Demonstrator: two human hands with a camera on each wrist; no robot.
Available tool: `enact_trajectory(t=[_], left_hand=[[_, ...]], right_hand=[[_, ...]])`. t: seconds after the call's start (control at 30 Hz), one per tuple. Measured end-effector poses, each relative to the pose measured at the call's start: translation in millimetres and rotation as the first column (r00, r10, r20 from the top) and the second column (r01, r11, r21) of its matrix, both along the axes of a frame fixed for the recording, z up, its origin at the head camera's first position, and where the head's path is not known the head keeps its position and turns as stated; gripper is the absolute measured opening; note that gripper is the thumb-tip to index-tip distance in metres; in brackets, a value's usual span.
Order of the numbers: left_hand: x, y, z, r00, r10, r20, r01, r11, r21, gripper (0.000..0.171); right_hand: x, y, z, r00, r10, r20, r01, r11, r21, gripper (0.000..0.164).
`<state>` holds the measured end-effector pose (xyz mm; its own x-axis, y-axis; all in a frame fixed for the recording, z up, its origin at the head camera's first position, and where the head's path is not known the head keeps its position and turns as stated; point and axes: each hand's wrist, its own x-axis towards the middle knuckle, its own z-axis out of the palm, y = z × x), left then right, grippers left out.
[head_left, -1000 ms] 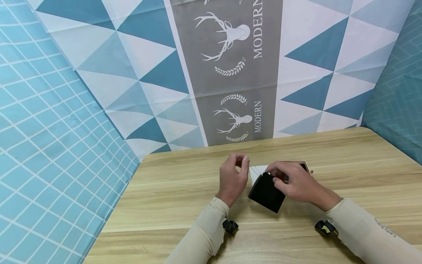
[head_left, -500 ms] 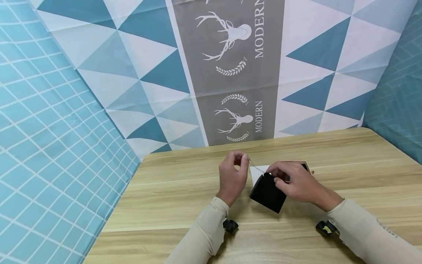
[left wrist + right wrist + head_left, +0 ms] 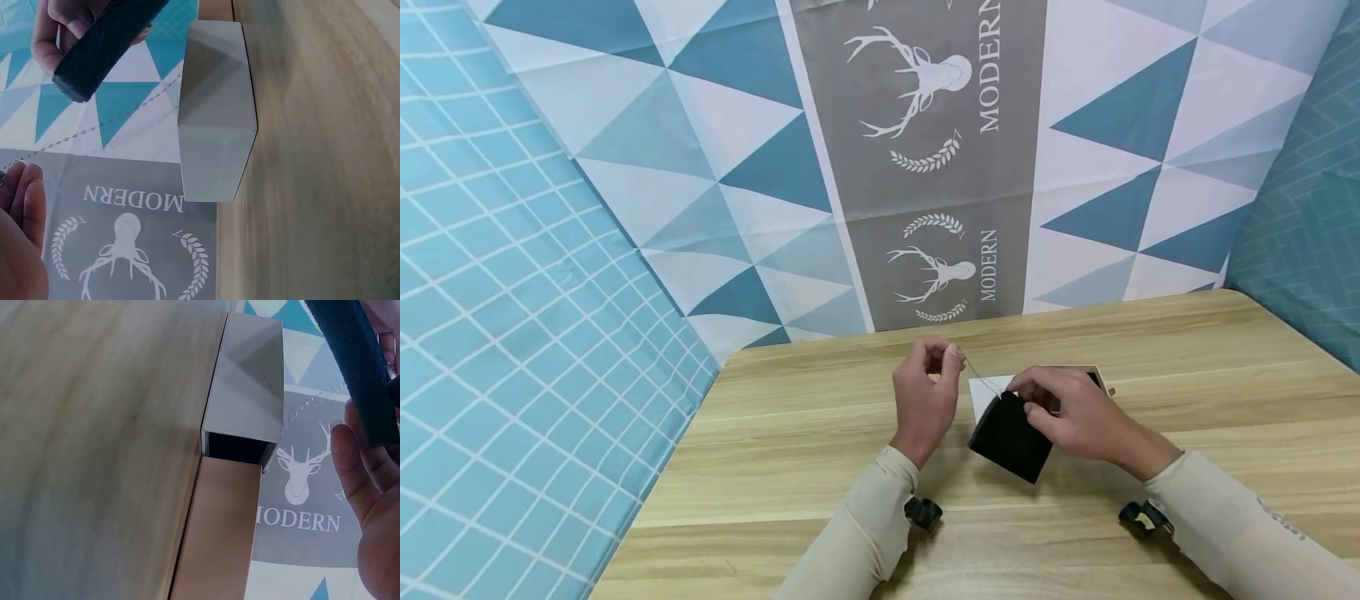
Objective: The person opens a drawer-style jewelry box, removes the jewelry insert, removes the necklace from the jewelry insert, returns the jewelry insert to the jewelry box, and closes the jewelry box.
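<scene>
In the head view my left hand (image 3: 925, 400) pinches a thin chain necklace (image 3: 75, 134) between thumb and fingertips, raised over the table. The chain slants down from there to the top edge of a black foam pad (image 3: 1011, 442). My right hand (image 3: 1078, 417) grips that pad near its upper right corner, holding it tilted. Up close, the pad's side looks thick and fuzzy. Behind it on the table stands a white box sleeve (image 3: 215, 81), partly hidden by pad and hand in the head view. A tan drawer (image 3: 219, 525) sticks out of it, with a dark opening where they meet.
The wood-grain table (image 3: 775, 467) extends to both sides and in front of the hands. A patterned wall covering (image 3: 925, 167) rises at its back edge, and blue tiled covering (image 3: 512, 317) lines the left. Small black wrist cameras (image 3: 923, 514) hang under both sleeves.
My left hand has moved slightly up and to the left, drawing the chain out straighter from the pad. The right hand and pad have stayed almost in place.
</scene>
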<state>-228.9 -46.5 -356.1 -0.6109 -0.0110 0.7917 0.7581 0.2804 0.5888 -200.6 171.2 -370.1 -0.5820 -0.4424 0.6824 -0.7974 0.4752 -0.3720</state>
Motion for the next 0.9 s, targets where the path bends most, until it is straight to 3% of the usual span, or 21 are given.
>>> enact_trajectory(t=[0.4, 0.9], left_hand=[[15.4, 2, 23.1, 0.998, -0.034, 0.059, 0.030, 0.998, 0.062, 0.004], [12.6, 1, 22.9, 0.997, -0.079, -0.002, 0.079, 0.995, 0.064, 0.004]], right_hand=[[-0.1, -1, -0.2, 1.000, -0.008, 0.019, 0.008, 1.000, -0.011, 0.035], [-2.0, 0, -1.0, 1.000, -0.021, -0.006, 0.021, 1.000, -0.020, 0.036]])
